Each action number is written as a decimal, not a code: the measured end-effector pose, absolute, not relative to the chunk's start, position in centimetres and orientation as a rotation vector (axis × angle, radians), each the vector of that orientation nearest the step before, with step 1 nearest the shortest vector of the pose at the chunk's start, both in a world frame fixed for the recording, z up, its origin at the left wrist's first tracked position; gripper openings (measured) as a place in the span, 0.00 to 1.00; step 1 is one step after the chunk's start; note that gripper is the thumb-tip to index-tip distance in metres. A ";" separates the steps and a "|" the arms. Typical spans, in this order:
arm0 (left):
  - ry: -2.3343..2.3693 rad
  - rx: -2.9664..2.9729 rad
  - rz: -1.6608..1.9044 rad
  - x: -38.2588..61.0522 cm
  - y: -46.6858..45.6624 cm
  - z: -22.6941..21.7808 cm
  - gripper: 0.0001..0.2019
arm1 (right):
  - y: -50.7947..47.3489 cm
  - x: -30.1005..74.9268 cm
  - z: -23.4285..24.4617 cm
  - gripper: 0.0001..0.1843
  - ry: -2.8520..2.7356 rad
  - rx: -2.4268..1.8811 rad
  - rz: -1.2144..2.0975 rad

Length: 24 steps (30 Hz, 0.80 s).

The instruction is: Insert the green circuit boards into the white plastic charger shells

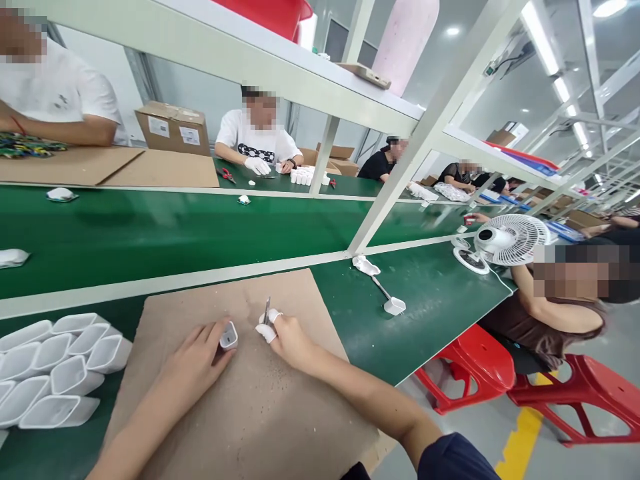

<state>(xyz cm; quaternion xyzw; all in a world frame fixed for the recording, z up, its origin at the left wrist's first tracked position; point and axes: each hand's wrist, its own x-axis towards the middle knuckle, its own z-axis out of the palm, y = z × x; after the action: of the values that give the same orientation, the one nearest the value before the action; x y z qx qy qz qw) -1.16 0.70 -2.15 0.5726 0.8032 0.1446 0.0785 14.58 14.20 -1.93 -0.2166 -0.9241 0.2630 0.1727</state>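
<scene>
A small white plastic housing (pixel 229 337), hollow and open at the end facing me, is wrapped by the fingers of my left hand (pixel 200 353) over the brown cardboard sheet (pixel 240 427). To its right, my right hand (pixel 290 339) wears white finger covers and pinches a thin metal tool (pixel 267 308), pointing up; whether it is tweezers or a blade I cannot tell. A gap separates the tool from the housing. At the left lie several similar white housings (pixel 63 410), stacked with their open ends toward me.
On the green bench right of the cardboard lie another white housing (pixel 395 306), a metal rod and a crumpled white item (pixel 367 265). A white fan (pixel 513 240) stands farther right. A shelf post (pixel 400 180) rises behind the cardboard. Co-workers sit opposite and at the right, near red stools (pixel 473 363).
</scene>
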 end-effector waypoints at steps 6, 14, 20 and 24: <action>2.399 1.719 0.476 -1.1 0.6 -2.0 0.22 | 14.1 14.8 -2.0 0.03 -2.608 -0.595 0.744; 2.395 1.713 0.486 -0.5 0.4 -1.4 0.21 | 13.7 14.3 -2.3 0.07 -2.555 -0.563 0.761; 2.333 1.736 0.536 -0.1 0.1 -0.1 0.21 | 13.7 15.0 -2.2 0.11 -2.477 -0.506 0.835; 2.334 1.714 0.544 -0.1 -0.1 0.0 0.22 | 13.5 15.2 -2.5 0.14 -2.468 -0.523 0.918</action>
<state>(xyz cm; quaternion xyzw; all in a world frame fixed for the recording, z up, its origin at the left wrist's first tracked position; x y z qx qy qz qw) -0.05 -0.12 -0.02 0.5789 0.7884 0.1837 0.0976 15.16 13.48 -2.53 -0.1897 -0.8955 0.3329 0.2265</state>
